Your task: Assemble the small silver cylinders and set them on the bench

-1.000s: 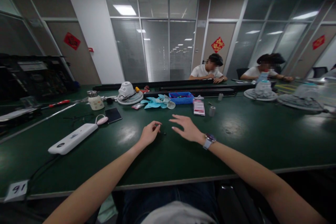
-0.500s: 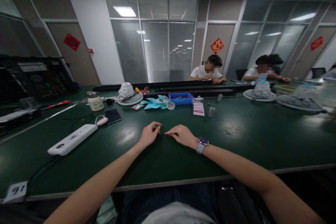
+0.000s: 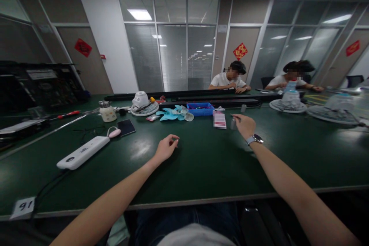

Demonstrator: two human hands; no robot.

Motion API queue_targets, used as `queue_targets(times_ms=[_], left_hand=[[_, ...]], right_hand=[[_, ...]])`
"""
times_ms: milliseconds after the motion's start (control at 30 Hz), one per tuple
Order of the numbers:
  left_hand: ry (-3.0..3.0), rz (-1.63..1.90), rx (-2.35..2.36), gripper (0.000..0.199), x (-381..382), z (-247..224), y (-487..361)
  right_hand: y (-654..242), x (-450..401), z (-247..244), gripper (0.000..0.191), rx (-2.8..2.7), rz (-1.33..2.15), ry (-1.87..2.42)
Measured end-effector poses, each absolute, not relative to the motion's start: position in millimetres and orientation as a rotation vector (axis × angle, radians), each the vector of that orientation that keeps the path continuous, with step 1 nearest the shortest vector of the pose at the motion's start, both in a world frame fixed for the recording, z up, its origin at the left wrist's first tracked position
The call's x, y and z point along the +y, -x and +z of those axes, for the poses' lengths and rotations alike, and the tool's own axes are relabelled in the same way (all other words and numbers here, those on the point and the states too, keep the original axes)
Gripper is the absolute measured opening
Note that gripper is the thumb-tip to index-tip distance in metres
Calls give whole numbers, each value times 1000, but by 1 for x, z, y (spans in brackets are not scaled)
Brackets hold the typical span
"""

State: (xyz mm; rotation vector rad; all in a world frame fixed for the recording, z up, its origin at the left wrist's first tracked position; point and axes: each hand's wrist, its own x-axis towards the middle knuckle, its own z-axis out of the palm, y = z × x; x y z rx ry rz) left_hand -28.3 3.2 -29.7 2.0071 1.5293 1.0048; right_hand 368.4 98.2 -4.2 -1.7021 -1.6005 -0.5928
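Apart over the green table, the two hands are in quite different places: the right hand reaches out to the far right, while the left hand rests nearer and to the left, its fingers loosely curled, with nothing visible in it. Right fingertips come together at a thin small piece, whose long axis seems to slant from far left to near right; whether they grip it or merely touch it, I cannot tell. Just below those fingers stands a grey metal cylinder, upright, partly hidden by them. Both lie far and to the right of the left hand, so the right is clearly nearer. A pink-and-white packet lies just left of the cylinder; a second cylinder stands farther off.
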Motion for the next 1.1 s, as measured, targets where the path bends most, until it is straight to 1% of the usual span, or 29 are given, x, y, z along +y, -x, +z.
queue_targets(times_ms=[300,567,1100], left_hand=[[-2007,1010,1517,31,0,-27,27],[-2025,992,1539,32,1,-27,26],[-2031,978,1515,32,-1,-25,27]], right_hand=[[-370,104,-10,32,-1561,-450,1774],[-368,107,-11,31,-1558,-427,1770],[-371,110,-14,35,-1519,-407,1723]])
